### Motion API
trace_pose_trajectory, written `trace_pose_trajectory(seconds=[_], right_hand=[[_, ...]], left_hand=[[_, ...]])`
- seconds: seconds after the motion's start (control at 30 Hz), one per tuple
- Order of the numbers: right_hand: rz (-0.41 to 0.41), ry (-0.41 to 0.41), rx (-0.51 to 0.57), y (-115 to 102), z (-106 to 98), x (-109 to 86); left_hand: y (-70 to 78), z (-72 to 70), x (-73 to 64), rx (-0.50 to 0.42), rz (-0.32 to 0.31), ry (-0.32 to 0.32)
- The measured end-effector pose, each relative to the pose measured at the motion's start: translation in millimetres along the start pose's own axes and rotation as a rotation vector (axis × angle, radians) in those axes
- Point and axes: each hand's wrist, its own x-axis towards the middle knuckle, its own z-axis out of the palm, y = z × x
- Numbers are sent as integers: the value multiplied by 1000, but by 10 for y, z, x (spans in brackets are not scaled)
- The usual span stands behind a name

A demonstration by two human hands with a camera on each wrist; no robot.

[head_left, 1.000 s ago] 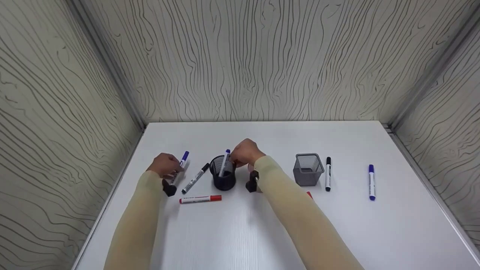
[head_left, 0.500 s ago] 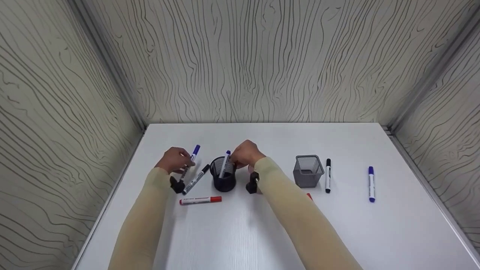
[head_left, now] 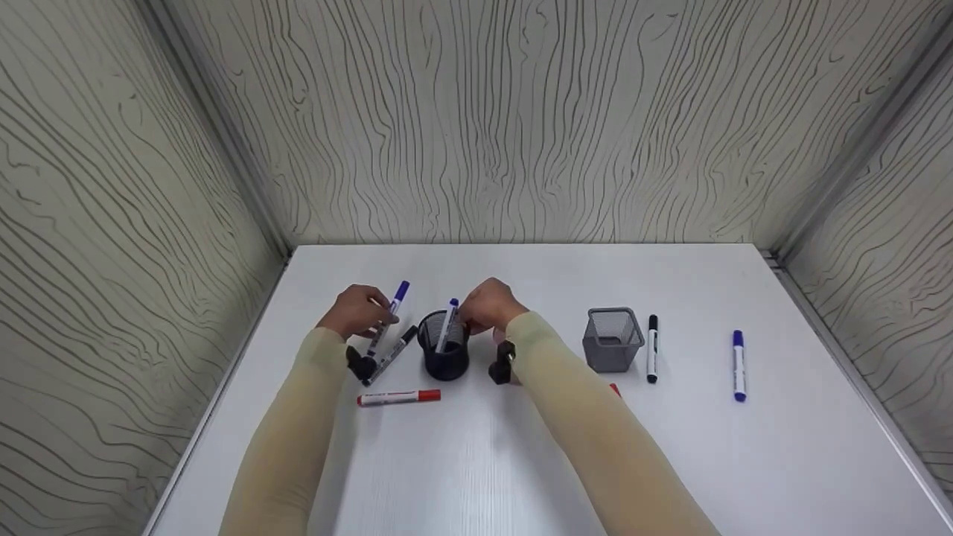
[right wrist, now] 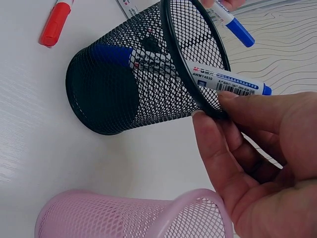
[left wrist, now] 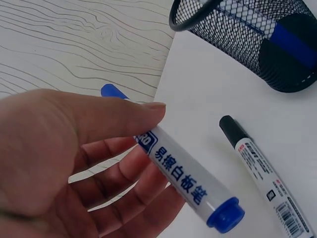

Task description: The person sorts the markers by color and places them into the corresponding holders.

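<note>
My left hand pinches a blue whiteboard marker between thumb and fingers, its longer blue end tilted up and away. It is left of a round black mesh pen cup, above a black marker on the table. The cup's rim is gripped by my right hand, thumb and fingers on either side of it in the right wrist view. Inside the cup leans another blue marker, capped end down. Beside the cup, a pink mesh cup is mostly hidden by my right wrist in the head view.
A red marker lies in front of the black cup. Further right stand a square grey mesh holder and, lying beside it, a black marker and a blue marker. A red tip shows past my right sleeve.
My left hand has moved right and away from me with the blue marker, closer to the black cup. The right hand stays at the cup's rim.
</note>
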Motion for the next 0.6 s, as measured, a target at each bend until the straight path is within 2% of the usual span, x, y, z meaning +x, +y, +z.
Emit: trace_pose_trajectory(seconds=[0.33, 0.6], right_hand=[[2, -5, 0, -5, -10, -13], [1, -1, -4, 4, -6, -2]], left_hand=[[182, 31, -40, -7, 33, -7], [296, 66, -45, -55, 78, -10]])
